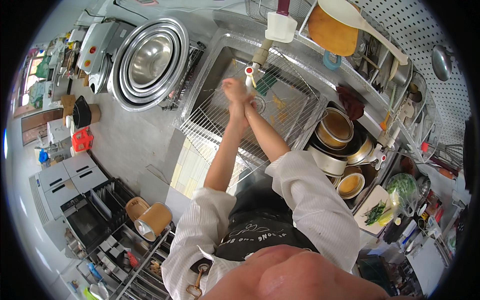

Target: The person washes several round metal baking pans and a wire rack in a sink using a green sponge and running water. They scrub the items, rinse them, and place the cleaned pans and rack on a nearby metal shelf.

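Steel sink (205, 75), one wire rack (197, 131) across it; two forearms (223, 160) reach forward, left hand (233, 90) and right hand (246, 106) touching, blurred, near one tap (249, 73) at the sink's far edge! Fingers overlap: can't tell how open, or what's held.

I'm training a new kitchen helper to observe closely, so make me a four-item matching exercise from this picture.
Column 1
1. Hands
2. Wire rack
3. Metal bowls
4. Leafy greens

Column 2
A. nested one inside another, left of the sink
B. in a clear plastic bag, at the right
C. together, near the white tap
D. lying across the sink

Right pairs: 1-C, 2-D, 3-A, 4-B
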Tool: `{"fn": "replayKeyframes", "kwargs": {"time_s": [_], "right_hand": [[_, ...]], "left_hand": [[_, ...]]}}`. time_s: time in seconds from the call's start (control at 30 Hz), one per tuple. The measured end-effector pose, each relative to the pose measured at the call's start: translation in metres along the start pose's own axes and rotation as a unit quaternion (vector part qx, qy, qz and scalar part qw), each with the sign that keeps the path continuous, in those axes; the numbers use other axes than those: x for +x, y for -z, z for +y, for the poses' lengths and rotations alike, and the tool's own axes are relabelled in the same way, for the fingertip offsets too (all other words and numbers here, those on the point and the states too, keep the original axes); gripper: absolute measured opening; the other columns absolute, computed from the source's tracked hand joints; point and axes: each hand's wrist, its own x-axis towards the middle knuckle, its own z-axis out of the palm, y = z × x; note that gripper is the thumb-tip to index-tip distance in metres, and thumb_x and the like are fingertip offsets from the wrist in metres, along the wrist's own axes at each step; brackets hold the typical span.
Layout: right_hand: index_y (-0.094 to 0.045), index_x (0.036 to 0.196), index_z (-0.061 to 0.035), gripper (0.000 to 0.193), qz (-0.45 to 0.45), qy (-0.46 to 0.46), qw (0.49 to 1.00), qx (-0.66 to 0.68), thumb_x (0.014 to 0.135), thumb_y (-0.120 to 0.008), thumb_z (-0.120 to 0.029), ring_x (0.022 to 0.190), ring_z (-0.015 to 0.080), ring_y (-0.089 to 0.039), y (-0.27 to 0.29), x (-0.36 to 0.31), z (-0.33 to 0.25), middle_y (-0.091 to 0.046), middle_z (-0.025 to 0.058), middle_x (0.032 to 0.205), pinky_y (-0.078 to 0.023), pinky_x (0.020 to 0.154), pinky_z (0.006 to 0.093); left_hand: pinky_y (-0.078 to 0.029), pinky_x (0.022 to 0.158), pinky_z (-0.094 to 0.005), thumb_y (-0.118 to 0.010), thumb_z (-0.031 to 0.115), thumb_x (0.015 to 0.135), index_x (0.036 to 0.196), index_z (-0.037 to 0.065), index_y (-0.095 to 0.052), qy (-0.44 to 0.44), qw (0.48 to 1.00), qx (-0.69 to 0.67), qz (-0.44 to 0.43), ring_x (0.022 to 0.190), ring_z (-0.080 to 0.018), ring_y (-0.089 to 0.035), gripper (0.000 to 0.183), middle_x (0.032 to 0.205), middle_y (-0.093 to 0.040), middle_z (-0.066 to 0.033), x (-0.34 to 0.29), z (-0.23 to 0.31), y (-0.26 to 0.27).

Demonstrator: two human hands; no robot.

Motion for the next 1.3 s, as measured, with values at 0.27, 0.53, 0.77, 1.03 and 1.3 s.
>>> {"fn": "replayKeyframes", "kwargs": {"time_s": [0.27, 0.53, 0.77, 1.03, 1.3], "right_hand": [[-0.068, 0.095, -0.0019, 0.034, 0.017, -0.034, 0.999, 0.011, 0.085, -0.066, -0.035, 0.081, 0.027, -0.067, 0.065, -0.032, 0.083, -0.069, 0.0126, 0.081, -0.051, 0.073, 0.0382], [-0.058, 0.079, -0.0054, 0.031, 0.0, -0.277, 0.879, 0.389, 0.083, -0.068, -0.034, 0.062, 0.0172, -0.061, 0.048, -0.064, -0.036, -0.063, 0.0063, 0.073, -0.048, 0.054, 0.0319], [-0.064, 0.104, -0.0048, 0.016, -0.095, -0.117, 0.983, 0.103, 0.091, -0.064, -0.014, 0.083, 0.0163, -0.065, 0.141, -0.071, -0.011, -0.066, 0.007, 0.092, -0.056, 0.073, 0.0316], [-0.06, 0.122, 0.0017, 0.038, -0.026, 0.18, 0.983, -0.025, 0.087, -0.069, -0.012, 0.101, 0.021, -0.067, 0.191, -0.095, -0.145, -0.064, 0.0134, 0.113, -0.056, 0.082, 0.0309], [-0.052, 0.13, 0.0089, 0.059, -0.254, 0.03, 0.957, 0.137, 0.087, -0.07, -0.027, 0.111, 0.024, -0.064, 0.162, -0.099, -0.192, -0.056, 0.0246, 0.132, -0.05, 0.094, 0.0345]], "left_hand": [[-0.048, 0.058, -0.0401, -0.05, 0.053, 0.089, 0.111, 0.005, -0.053, 0.122, 0.99, 0.028, -0.062, 0.069, -0.0287, -0.06, 0.052, 0.088, -0.061, -0.015, 0.019, -0.01, -0.041], [-0.051, 0.062, -0.0329, -0.067, 0.027, 0.087, 0.098, 0.006, -0.062, -0.252, 0.922, 0.277, -0.094, 0.07, -0.0221, -0.064, 0.024, 0.076, -0.063, -0.0068, 0.008, -0.005, 0.041], [-0.05, 0.087, -0.042, -0.069, 0.019, 0.083, 0.114, 0.01, -0.066, -0.479, 0.606, 0.634, -0.043, 0.101, -0.0344, -0.063, 0.033, 0.11, -0.067, -0.0131, -0.049, 0.035, 0.117], [-0.052, 0.084, -0.0418, -0.059, 0.049, 0.093, 0.129, 0.0, -0.048, 0.074, 0.909, 0.353, 0.206, 0.099, -0.0291, -0.063, 0.062, 0.116, -0.062, -0.0171, -0.13, -0.069, 0.333], [-0.056, 0.071, -0.035, -0.049, 0.045, 0.099, 0.121, 0.001, -0.044, 0.067, 0.954, 0.225, 0.189, 0.087, -0.0241, -0.067, 0.049, 0.105, -0.062, -0.0145, -0.13, -0.084, 0.312]]}}
